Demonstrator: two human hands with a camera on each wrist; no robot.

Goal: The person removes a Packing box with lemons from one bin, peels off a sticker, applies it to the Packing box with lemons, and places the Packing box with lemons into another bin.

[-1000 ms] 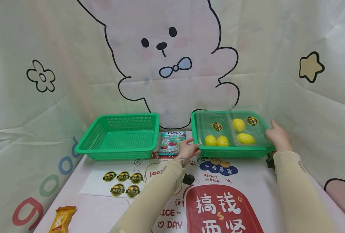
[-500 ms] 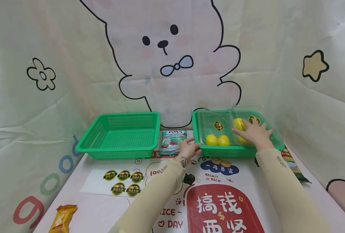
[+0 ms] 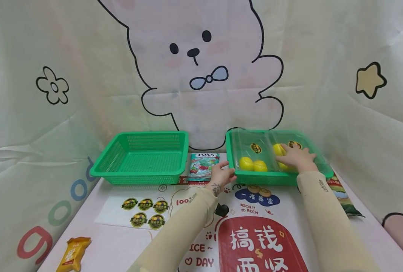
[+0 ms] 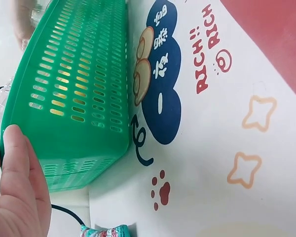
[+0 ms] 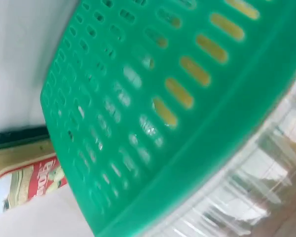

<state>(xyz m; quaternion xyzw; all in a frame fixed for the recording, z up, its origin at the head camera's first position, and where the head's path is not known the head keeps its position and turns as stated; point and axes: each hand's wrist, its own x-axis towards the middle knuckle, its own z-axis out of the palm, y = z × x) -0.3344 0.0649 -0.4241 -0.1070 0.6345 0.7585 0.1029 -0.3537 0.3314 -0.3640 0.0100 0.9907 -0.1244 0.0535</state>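
Observation:
At the right stands a green basket with two clear plastic boxes in it. Yellow lemons show through the left box; its lid bears a round black-and-gold sticker. My left hand pinches the basket's left corner rim, fingers outside and thumb over the edge, as the left wrist view shows. My right hand rests with spread fingers on the right box, partly hiding its lemons and sticker. In the right wrist view, the box's ribbed clear edge rises above the basket rim.
Another green basket stands at the left. Between the baskets lies a mint candy bag. A sheet with several round stickers, a yellow packet and a snack bag beside the right basket lie on the table.
My right hand has moved left from the basket's right end onto the right box, then pressed slightly lower. My left hand has kept its hold on the rim.

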